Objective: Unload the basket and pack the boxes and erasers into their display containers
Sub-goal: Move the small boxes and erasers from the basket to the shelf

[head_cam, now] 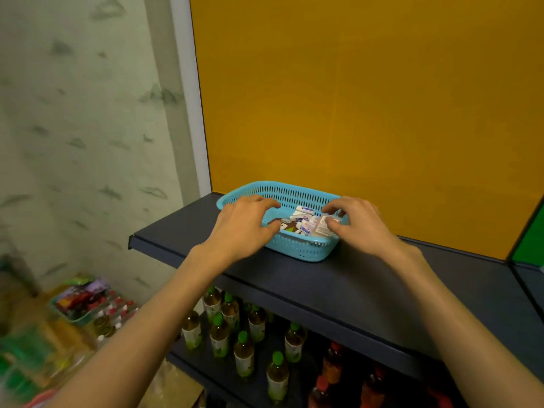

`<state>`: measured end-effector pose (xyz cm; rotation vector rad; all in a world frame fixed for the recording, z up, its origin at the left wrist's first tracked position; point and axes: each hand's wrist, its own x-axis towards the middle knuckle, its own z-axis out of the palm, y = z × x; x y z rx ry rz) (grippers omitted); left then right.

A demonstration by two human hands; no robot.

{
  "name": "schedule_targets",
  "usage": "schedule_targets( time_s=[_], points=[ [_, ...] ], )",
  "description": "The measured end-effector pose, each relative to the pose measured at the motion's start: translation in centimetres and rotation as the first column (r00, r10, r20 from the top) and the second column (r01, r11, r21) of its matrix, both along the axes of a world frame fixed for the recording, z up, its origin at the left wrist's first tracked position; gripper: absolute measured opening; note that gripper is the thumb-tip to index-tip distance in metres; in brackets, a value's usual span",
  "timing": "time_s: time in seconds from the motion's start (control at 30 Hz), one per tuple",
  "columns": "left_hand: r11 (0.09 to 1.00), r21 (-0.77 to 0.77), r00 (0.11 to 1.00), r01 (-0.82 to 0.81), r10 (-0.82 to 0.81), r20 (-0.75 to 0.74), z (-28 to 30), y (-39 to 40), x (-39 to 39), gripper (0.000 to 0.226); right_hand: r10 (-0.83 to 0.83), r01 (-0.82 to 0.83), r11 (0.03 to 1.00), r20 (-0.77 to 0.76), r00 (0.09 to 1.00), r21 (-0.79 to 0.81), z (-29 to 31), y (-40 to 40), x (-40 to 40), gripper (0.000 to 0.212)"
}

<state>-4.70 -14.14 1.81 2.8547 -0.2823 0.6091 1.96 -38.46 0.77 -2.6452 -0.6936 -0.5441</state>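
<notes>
A light blue slotted basket (297,248) stands on the dark shelf (338,284) against the orange back panel. Inside lie several small white erasers (303,214), a dark brown box (284,225) and a pale pinkish box (321,229) at the right end. My left hand (244,225) hovers over the basket's left part with curved, spread fingers and holds nothing. My right hand (357,222) is over the right end, its thumb and index finger pinching the top of the pale box. The hands hide part of the contents.
The orange panel (368,98) rises right behind the basket, with a green panel (530,242) at the far right. Green-capped bottles (244,351) and red-capped bottles (332,366) fill the lower shelf. A teal crate of goods (85,301) sits on the floor at left.
</notes>
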Motion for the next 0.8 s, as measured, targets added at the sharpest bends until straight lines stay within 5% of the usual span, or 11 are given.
schedule_targets(
  time_s=[0.3, 0.8],
  points=[
    [0.992, 0.095, 0.996, 0.083, -0.079, -0.036, 0.6, 4.3, 10.2, 0.044, -0.102, 0.101, 0.995, -0.067, 0.993, -0.019, 0.0, 4.1, 6.0, 0.025],
    [0.857, 0.251, 0.856, 0.450, -0.334, -0.396, -3.4, 1.3, 24.6, 0.045, -0.318, 0.287, 0.943, -0.192, 0.928, -0.170, -0.8, 4.6, 7.3, 0.026]
  ],
)
